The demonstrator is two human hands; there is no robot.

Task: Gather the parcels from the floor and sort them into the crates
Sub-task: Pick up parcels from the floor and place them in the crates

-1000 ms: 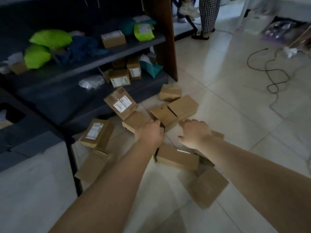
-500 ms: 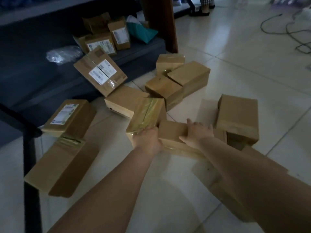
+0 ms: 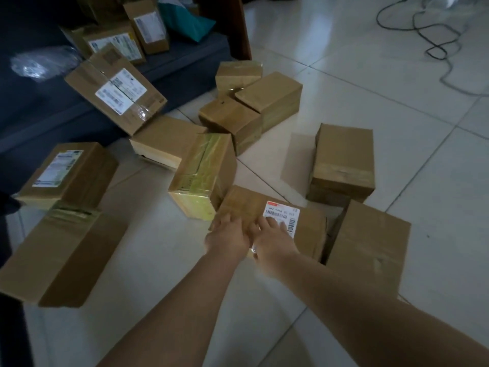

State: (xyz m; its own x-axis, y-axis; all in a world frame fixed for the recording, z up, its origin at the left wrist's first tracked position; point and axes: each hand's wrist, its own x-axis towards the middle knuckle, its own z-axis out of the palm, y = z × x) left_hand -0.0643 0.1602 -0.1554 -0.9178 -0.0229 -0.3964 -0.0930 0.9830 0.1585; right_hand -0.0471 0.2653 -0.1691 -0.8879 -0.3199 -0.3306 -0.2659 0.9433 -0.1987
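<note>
Pale tile floor (image 3: 370,83) fills most of the frame, and nearly all of the work lies on it still; we count about ten cardboard parcels scattered across the middle, none yet sorted as far as we can judge; no crates show anywhere in view, so where they stand we cannot tell. Along the upper left runs a dark low shelf (image 3: 185,64) that carries a few more boxes, a teal bag (image 3: 190,25) and a crumpled clear wrap (image 3: 39,62); whether those count as sorted we cannot say. Largest of the floor parcels is the long box (image 3: 60,258) at lower left, touching a labelled box (image 3: 66,176) just above it; another labelled box (image 3: 116,91) leans tilted against the shelf edge; a tape-wrapped box (image 3: 203,170) stands at centre. Just below centre lies the labelled parcel (image 3: 280,221) we are picking; our left hand (image 3: 227,238) and right hand (image 3: 275,243) rest side by side on its near edge, fingers spread and fairly flat on top, the right over the white label; any grip curled under the edge is hidden. A black cable (image 3: 434,41) loops at upper right.
</note>
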